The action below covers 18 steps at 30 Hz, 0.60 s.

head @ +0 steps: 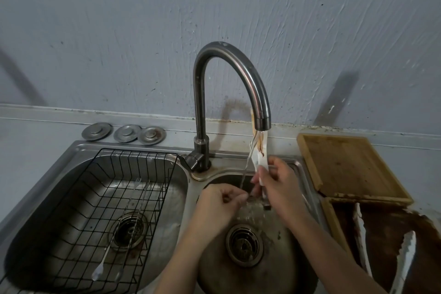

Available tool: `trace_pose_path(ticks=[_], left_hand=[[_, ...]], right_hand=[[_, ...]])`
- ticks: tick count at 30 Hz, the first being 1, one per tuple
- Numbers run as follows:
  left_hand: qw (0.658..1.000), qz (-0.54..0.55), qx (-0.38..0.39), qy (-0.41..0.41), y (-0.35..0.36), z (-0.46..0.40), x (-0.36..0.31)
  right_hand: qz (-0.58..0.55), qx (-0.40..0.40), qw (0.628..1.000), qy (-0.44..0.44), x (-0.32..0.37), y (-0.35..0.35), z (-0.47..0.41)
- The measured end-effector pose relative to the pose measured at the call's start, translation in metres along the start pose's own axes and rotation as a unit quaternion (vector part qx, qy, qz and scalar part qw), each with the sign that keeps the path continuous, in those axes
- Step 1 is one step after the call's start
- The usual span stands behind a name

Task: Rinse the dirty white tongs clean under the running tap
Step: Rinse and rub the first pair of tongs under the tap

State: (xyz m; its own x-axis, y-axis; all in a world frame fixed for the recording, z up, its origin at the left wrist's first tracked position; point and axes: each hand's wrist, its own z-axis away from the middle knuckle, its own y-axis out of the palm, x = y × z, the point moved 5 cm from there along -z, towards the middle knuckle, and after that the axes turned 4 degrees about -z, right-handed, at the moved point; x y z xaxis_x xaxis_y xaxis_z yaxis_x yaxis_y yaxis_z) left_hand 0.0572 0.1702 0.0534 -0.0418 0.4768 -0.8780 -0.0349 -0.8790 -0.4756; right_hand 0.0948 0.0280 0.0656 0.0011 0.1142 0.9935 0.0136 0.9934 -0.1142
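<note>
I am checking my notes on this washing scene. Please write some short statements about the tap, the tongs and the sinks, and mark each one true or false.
1. Water runs from the tap. True.
2. The right hand holds the white tongs upright under the spout. True.
3. The tongs are already clean. False: brown stains show on their upper part.
4. The wire basket sits in the right sink. False: it sits in the left sink.
5. The left hand grips the tap lever. False: it is down in the right sink, near the stream.
6. A wooden cutting board lies right of the sinks. True.
</note>
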Motion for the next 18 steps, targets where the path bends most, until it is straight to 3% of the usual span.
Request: trace_pose_path(ticks=[3,6,8,13,18], left_hand=[[0.997,0.072,-0.029,-0.014,-0.006,-0.007,0.001],[0.971,0.235,-0.006,-0.045,0.002,-0.011,-0.001],[0.931,0.356,0.001,-0.08,0.015,-0.012,0.001],[0.776,0.612,0.021,-0.154,0.048,-0.012,0.008],[0.719,0.666,-0.004,-0.198,0.055,-0.011,0.019]], right_hand=[[0.184,-0.006,0.976,-0.118,0.021,-0.017,-0.008],[0.325,0.024,0.925,-0.193,0.038,-0.02,-0.012],[0.4,0.042,0.891,-0.21,0.043,-0.015,-0.012],[0.474,0.085,0.855,-0.193,0.042,0.005,-0.003],[0.53,0.092,0.821,-0.193,0.039,0.02,0.0]])
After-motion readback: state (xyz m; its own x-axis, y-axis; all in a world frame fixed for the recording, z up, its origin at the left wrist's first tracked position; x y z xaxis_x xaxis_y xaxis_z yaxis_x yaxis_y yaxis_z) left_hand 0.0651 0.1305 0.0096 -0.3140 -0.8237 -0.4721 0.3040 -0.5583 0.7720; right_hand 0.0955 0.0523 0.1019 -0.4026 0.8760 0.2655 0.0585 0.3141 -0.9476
